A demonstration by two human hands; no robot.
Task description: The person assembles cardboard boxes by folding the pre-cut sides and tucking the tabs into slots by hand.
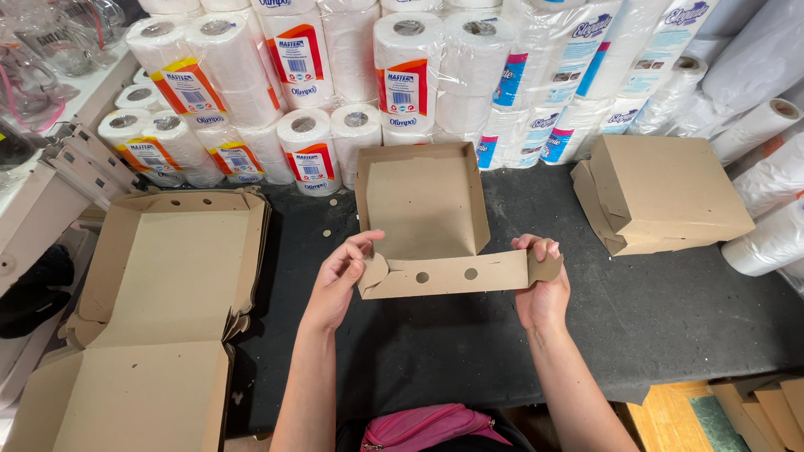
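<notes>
A half-folded brown cardboard box (423, 213) sits on the dark work table (670, 318), and everything else is easiest placed around it. Its back and side walls already stand up, while the front flap (448, 275) (a long strip with two round holes punched in it) is held up along the near edge by both hands. The left hand (339, 280) grips the flap's left end, fingers curled around the small rounded corner tab with the thumb on the near side; the right hand (540, 285) is closed on the flap's right end in the same way, fingers wrapped over the top of the tab there. To the left of the box, well apart, lies a stack of flat unfolded box blanks (163, 310), their panels spread open across the table's edge. To the right of the box, a little farther back, rest two finished closed boxes (666, 192), one stacked askew on the other. Behind the box, packs of white paper rolls (335, 92) in clear wrap are piled in a wall, and more wrapped rolls (770, 167) lean beyond the finished boxes. Near the person's body, below the box, is a pink bag (427, 427), possibly a waist pouch, though only its top shows.
</notes>
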